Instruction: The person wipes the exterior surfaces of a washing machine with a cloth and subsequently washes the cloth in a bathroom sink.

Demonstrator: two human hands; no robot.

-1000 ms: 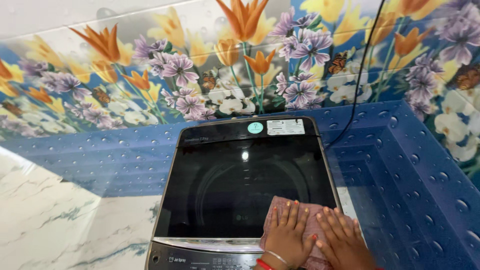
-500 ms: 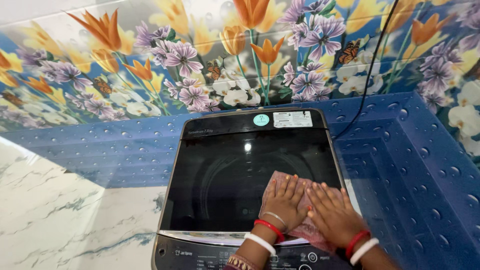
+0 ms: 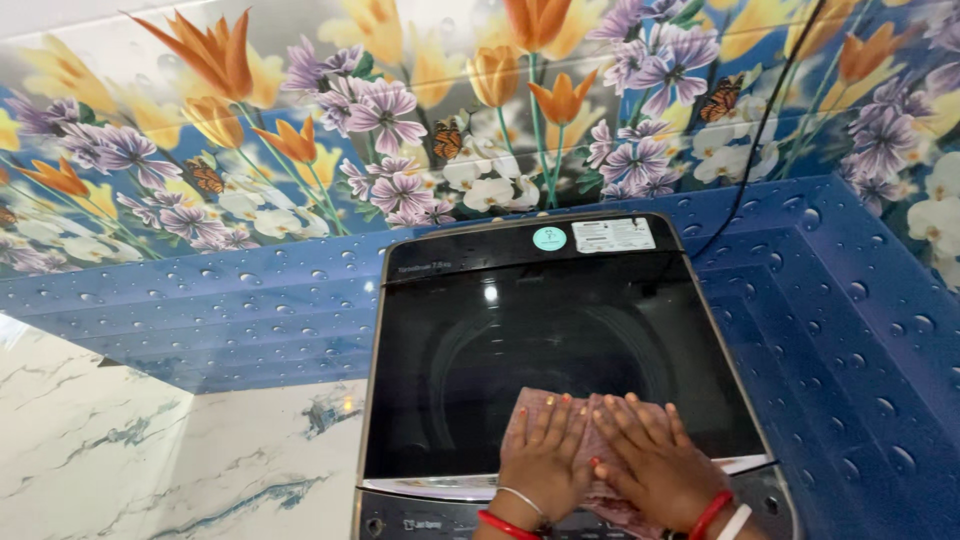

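Both hands, left hand [image 3: 543,455] and right hand [image 3: 652,462], press flat, side by side, on a pink cloth [image 3: 590,425] atop the washing machine's dark lid [image 3: 520,350]. Far back sit a round teal sticker [image 3: 548,238] and a white rectangular label [image 3: 613,235].

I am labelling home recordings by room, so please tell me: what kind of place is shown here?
Probably a home laundry or wash area: a dark top-loading washing machine with a glass lid stands against glossy flower-printed wall tiles, above white marble-patterned floor tiles.

Round teal sticker [image 3: 548,238], white rectangular label [image 3: 613,234] beside (washer's back panel).
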